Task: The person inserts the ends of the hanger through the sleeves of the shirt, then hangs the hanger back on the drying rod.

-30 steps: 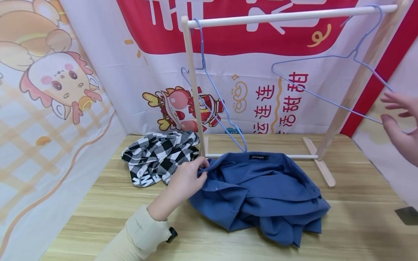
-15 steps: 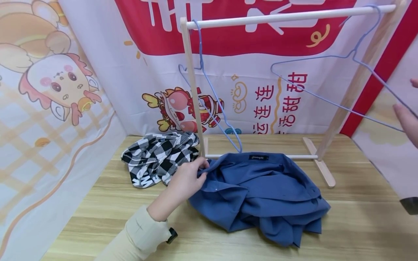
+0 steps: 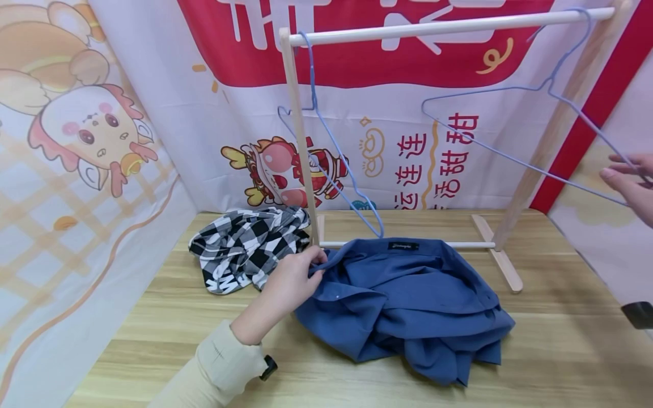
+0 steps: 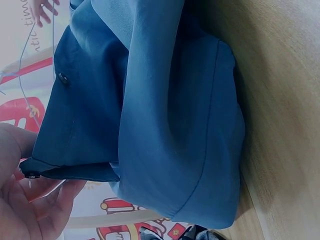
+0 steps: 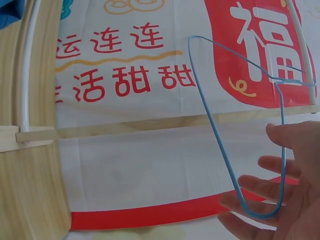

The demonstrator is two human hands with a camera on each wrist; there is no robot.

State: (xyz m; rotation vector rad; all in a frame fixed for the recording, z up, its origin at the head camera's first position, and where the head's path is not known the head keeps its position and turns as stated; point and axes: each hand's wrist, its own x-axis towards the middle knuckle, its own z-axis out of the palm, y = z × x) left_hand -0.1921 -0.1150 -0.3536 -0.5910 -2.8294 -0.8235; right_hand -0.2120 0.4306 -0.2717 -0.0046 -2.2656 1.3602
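- Left hand point(image 3: 292, 279) pinches the edge of a blue garment point(image 3: 408, 300), crumpled on the table point(image 3: 168, 317) before a rack point(image 3: 449, 25).
- Right hand point(image 5: 302, 192) is open, the end of a hanger point(image 3: 550, 85) between thumb and loosely spread fingers; I cannot tell if they touch it.
- Another hanger point(image 3: 313, 85) hangs from the rack's left end.
- Plaid cloth point(image 3: 250, 243) lies bunched left of the garment.
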